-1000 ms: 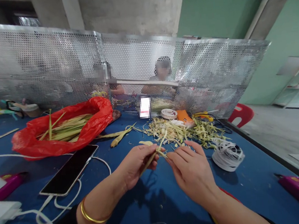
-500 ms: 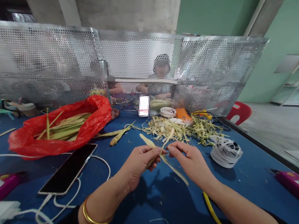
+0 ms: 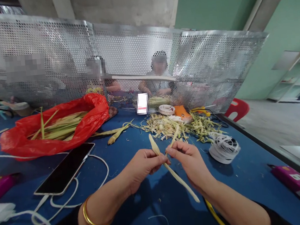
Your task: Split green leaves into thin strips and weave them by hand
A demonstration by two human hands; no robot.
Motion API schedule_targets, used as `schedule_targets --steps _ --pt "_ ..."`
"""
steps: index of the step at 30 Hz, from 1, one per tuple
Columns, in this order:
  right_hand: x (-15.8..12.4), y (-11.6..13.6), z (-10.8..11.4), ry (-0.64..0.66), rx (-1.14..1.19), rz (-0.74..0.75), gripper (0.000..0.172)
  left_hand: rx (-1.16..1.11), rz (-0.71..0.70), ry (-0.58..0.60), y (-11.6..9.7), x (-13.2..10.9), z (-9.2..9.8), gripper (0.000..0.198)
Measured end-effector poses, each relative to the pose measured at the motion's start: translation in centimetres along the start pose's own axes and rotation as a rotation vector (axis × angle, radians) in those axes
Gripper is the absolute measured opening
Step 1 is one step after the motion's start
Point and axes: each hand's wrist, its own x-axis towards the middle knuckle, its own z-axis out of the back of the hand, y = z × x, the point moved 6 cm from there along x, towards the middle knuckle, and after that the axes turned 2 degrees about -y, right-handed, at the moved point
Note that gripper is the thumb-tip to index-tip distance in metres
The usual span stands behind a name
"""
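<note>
Near the middle of the blue table, my left hand (image 3: 150, 160) pinches a pale dried leaf strip (image 3: 183, 183), whose wide end points up and whose long tail hangs down to the right. Just beside it, my right hand (image 3: 187, 156) has thumb and finger closed on a second pale strip (image 3: 175, 133) that sticks up and crosses close to the first. The fingertips of both hands nearly touch. Beyond them lies a pile of leaf scraps (image 3: 159, 125). A loose folded strip (image 3: 117, 134) rests to the left of the pile.
A red bag (image 3: 49, 147) of long leaves and a phone (image 3: 65, 170) with white cables are at the left. White twine (image 3: 224, 148) and a purple tool (image 3: 297, 185) lie right. Two people sit behind the perforated metal screen (image 3: 133, 47).
My right hand has closed in on the strips beside my left hand. The strip's tail now reaches further down and right. The whole view has shifted slightly.
</note>
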Motion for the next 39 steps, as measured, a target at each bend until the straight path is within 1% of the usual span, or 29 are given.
schedule_targets --steps 2,5,7,8,9,11,12,13,14,15,16,18,19,20,22,24,26,30,34,37,39 --pt "0.1 -0.2 0.1 -0.014 -0.016 0.004 0.027 0.011 -0.002 0.004 0.0 0.0 0.1 0.026" --pt "0.4 -0.3 0.0 0.033 -0.105 -0.026 0.030 0.034 0.013 -0.014 0.1 0.0 0.3 0.026" --pt "0.7 0.0 0.5 0.001 -0.206 -0.008 0.033 0.052 0.031 -0.022 0.2 0.0 0.3 0.028" --pt "0.8 0.5 1.0 -0.052 -0.271 0.035 0.034 0.062 0.041 -0.024 0.2 0.0 0.3 0.030" --pt "0.9 1.2 1.5 -0.116 -0.341 0.107 0.034 0.070 0.048 -0.025 0.2 0.0 0.2 0.032" --pt "0.5 2.8 2.1 -0.214 -0.494 0.309 0.025 0.094 0.051 -0.028 0.1 -0.1 0.0 0.036" --pt "0.3 3.5 2.1 -0.234 -0.573 0.410 0.018 0.112 0.047 -0.031 0.0 -0.2 -0.1 0.037" --pt "0.0 4.0 1.8 -0.225 -0.645 0.492 0.014 0.133 0.037 -0.034 -0.1 -0.2 -0.2 0.037" --pt "-0.2 4.1 1.3 -0.182 -0.702 0.542 0.015 0.157 0.025 -0.033 -0.1 -0.2 -0.3 0.036" --pt "-0.3 4.0 0.8 -0.117 -0.733 0.550 0.015 0.181 0.009 -0.029 -0.2 -0.3 -0.4 0.035" --pt "-0.2 3.6 0.2 -0.034 -0.734 0.513 0.012 0.200 -0.010 -0.022 -0.2 -0.2 -0.5 0.033" --pt "0.0 2.4 -0.7 0.110 -0.635 0.346 0.011 0.217 -0.055 0.009 -0.1 -0.2 -0.7 0.028" --pt "0.1 1.8 -0.8 0.131 -0.560 0.253 0.013 0.221 -0.069 0.024 -0.1 -0.1 -0.8 0.027" --pt "0.2 1.4 -0.8 0.120 -0.491 0.176 0.015 0.225 -0.073 0.030 0.0 -0.1 -0.9 0.026" --pt "0.3 1.0 -0.6 0.068 -0.406 0.099 0.017 0.234 -0.065 0.006 0.0 -0.1 -0.8 0.026" --pt "0.3 1.1 -0.3 0.025 -0.387 0.104 0.019 0.239 -0.058 -0.034 -0.2 -0.1 -0.7 0.028" --pt "0.2 1.2 -0.1 -0.001 -0.398 0.143 0.018 0.233 -0.064 -0.039 -0.4 -0.2 -0.7 0.028" --pt "-0.1 1.2 0.0 -0.026 -0.434 0.223 0.016 0.232 -0.055 0.047 -0.3 -0.2 -1.1 0.031" --pt "-0.4 1.3 -0.2 -0.041 -0.438 0.238 0.016 0.226 -0.048 0.098 0.0 -0.4 -1.1 0.027" --pt "-0.3 1.2 -0.1 -0.053 -0.396 0.189 0.016 0.214 -0.043 0.095 0.0 -0.4 -1.0 0.028" --pt "0.0 0.8 0.2 -0.057 -0.304 0.102 0.018 0.167 -0.036 0.093 -0.1 -0.3 -1.0 0.036"
